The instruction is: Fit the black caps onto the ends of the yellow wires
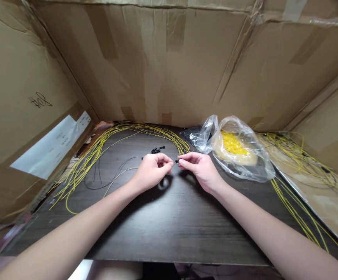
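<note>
Clear bag [262, 165] w/ yellow bits [231, 143]

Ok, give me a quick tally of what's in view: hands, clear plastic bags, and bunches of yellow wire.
Hands, left hand and right hand: 2
Clear plastic bags, bag of yellow pieces and bag of dark pieces: 2
Yellow wire bunches, left bunch and right bunch: 2
Total: 6

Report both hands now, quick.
Left hand: closed, pinching a thin wire.
Right hand: closed, pinching a small black plastic piece.
</note>
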{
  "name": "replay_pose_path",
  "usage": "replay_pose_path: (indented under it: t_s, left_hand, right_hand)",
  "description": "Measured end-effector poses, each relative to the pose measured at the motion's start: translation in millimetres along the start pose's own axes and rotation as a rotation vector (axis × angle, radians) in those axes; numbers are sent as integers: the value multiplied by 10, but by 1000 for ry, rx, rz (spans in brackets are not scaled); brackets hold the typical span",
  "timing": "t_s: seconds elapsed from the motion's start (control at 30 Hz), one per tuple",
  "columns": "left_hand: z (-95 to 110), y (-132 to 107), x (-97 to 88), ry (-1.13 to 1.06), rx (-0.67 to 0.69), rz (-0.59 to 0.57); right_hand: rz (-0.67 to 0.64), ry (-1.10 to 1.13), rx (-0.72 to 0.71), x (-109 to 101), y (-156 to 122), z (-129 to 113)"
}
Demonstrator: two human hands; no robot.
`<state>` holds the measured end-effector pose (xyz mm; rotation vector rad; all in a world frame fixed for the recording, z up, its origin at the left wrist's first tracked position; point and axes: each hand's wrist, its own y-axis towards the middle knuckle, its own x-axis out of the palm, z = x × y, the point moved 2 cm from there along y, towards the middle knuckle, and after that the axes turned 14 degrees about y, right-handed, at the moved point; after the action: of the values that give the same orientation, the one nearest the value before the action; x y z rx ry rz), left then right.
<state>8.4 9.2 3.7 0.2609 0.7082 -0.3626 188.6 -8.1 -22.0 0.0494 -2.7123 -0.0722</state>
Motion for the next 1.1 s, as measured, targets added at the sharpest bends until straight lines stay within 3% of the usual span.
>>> replay_pose_path:
  t_s: [0.37, 0.8, 1.1]
  left_hand:
    - [23, -16, -6, 63, 47, 49]
    - [10, 19, -14, -140, -27, -16]
    - [-5, 14, -8, -160, -28, -69]
  right_hand:
    - [-13, -75, -26, 34, -10, -3]
    - [-191, -734, -581, 134, -161, -138]
    - [-231, -771, -629, 131, -157, -149]
